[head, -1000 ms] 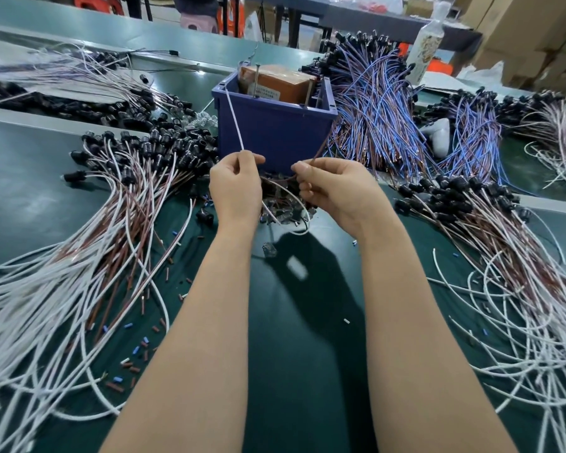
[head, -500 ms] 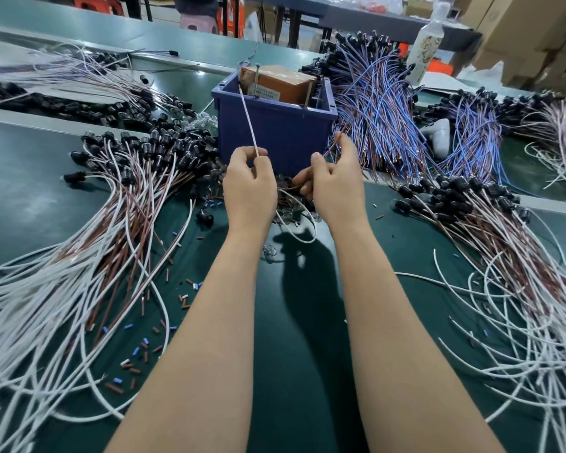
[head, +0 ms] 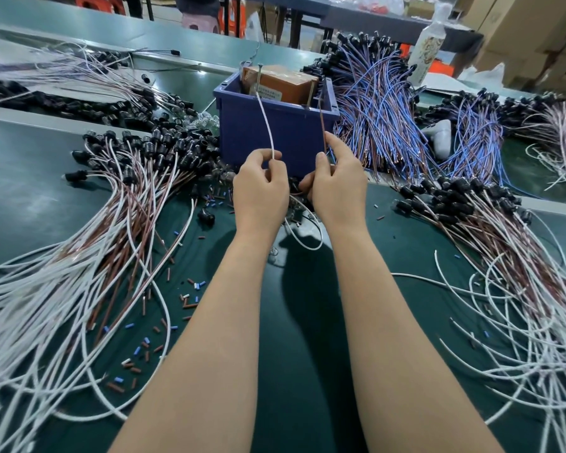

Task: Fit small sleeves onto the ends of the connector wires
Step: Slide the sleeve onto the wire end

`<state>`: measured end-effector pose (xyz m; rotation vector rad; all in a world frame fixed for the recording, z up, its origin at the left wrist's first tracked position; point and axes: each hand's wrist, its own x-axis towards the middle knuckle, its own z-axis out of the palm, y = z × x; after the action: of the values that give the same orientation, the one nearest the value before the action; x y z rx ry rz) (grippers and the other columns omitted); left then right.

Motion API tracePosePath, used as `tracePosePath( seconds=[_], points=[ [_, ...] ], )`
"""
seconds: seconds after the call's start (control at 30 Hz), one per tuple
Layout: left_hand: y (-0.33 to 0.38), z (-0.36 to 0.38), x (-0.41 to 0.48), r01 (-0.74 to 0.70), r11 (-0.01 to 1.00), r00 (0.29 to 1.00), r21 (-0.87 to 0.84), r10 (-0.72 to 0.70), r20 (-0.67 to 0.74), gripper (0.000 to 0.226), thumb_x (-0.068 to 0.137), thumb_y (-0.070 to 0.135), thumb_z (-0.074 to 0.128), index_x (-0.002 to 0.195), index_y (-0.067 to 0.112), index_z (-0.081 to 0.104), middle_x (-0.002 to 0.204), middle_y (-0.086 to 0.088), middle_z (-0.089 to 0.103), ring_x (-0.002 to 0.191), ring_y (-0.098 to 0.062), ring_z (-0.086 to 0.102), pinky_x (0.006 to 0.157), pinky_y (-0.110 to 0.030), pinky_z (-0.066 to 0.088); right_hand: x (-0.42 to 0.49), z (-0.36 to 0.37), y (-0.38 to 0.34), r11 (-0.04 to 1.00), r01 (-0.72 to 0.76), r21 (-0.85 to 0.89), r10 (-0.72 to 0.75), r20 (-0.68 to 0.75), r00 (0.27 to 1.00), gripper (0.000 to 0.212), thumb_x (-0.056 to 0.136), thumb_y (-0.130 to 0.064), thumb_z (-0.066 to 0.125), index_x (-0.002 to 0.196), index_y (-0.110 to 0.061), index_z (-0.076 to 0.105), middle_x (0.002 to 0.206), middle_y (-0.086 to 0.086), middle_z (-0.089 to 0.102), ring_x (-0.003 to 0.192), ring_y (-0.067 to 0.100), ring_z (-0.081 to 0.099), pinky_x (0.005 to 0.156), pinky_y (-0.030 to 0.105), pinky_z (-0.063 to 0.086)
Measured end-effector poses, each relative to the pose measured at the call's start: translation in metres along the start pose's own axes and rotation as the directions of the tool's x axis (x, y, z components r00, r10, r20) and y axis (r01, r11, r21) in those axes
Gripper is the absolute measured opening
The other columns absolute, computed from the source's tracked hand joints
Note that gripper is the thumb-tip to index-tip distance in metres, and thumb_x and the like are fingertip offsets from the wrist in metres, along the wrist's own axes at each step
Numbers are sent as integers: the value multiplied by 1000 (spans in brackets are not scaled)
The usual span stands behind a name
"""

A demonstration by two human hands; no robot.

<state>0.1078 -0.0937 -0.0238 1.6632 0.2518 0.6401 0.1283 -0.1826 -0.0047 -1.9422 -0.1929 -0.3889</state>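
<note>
Right fingers swung up toward 12 o'clock. I pinch white wire in left hand, brown wire in right hand; ends parted, presumably for sleeving.

Blue bin, green table

Tabletop: bin at centre rear, box inside it. Left hand and right hand side by side just before the bin, pinching the left wire and right wire, which rise before its wall. Left bundle and right bundle flank the forearms; rear bundle lies right of the bin. Loose sleeves lie left of the forearms.
</note>
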Motion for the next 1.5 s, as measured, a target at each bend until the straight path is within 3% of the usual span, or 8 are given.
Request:
tracePosePath(
  seconds=[0.2, 0.33, 0.47, 0.63, 0.73, 1.07, 1.33, 1.5],
  points=[
    [-1, 3, -1, -39, 998, 999, 40, 38, 8, 23, 94, 11, 42, 109, 10, 60, 51, 10, 45, 38, -3, 38, 47, -20, 31, -2, 0, -2, 998, -18, 55, 19, -20, 1000, 26, 98, -10, 44, 123, -13, 47, 84, 13, 68, 55, 10, 59, 72, 31, 52],
    [-2, 7, -3, -52, 998, 998, 39, 53, -31, 24, 95, 12, 42, 111, 8, 60, 53, 10, 46, 45, -8, 39, 55, -28, 33, -2, -1, -2, 998, -14, 68, 17, -45, 999, 14, 97, -11, 45, 110, -15, 46, 62, 3, 63, 48, 5, 53, 68, 27, 47],
    [0, 13, -9, -83, 994, 996, 76, 84, -18, 25, 96, 14, 42, 114, 8, 58, 58, 7, 51, 49, -9, 43, 58, -29, 37, -3, -1, -4, 995, -35, 91, 40, -57, 998, 17, 96, -8, 42, 111, -13, 47, 66, 5, 65, 58, 15, 59, 77, 38, 52],
    [1, 16, -14, -131, 983, 991, 127, 127, 45, 27, 98, 17, 41, 119, 10, 56, 80, -15, 69, 72, -35, 60, 64, -36, 45, -3, -1, -6, 996, -41, 78, 46, -74, 996, 27, 94, -4, 41, 119, -11, 49, 83, 12, 68, 70, 21, 62, 81, 42, 51],
    [2, 16, -15, -143, 980, 989, 138, 139, 44, 29, 98, 16, 40, 122, 8, 53, 80, -17, 68, 74, -38, 60, 64, -39, 45, -2, 0, -5, 998, -31, 60, 36, -86, 996, 26, 94, -5, 43, 119, -10, 50, 82, 12, 67, 77, 28, 63, 82, 43, 49],
    [2, 16, -14, -147, 975, 988, 167, 154, -32, 40, 99, 13, 37, 139, 10, 39, 67, -2, 55, 58, -20, 48, 59, -32, 38, -2, 1, -3, 997, -31, 75, 36, -72, 997, 28, 93, -4, 44, 119, -12, 51, 76, 6, 63, 71, 32, 64, 79, 47, 52],
    [9, 13, -15, -201, 974, 961, 105, 216, -170, 40, 99, 11, 35, 139, 8, 39, 67, -12, 60, 64, -37, 57, 60, -43, 45, -2, -1, -3, 997, -35, 73, 40, -63, 997, 30, 92, -4, 44, 119, -14, 52, 79, 11, 65, 72, 32, 64, 80, 43, 52],
    [8, 9, -11, -121, 991, 987, 58, 126, -100, 40, 100, 12, 34, 139, 9, 39, 88, -23, 68, 79, -39, 61, 72, -45, 50, -1, -2, -2, 994, -35, 101, 41, -66, 997, 28, 92, -2, 45, 115, -15, 53, 73, 5, 64, 52, 17, 59, 66, 36, 54]
  ],
)
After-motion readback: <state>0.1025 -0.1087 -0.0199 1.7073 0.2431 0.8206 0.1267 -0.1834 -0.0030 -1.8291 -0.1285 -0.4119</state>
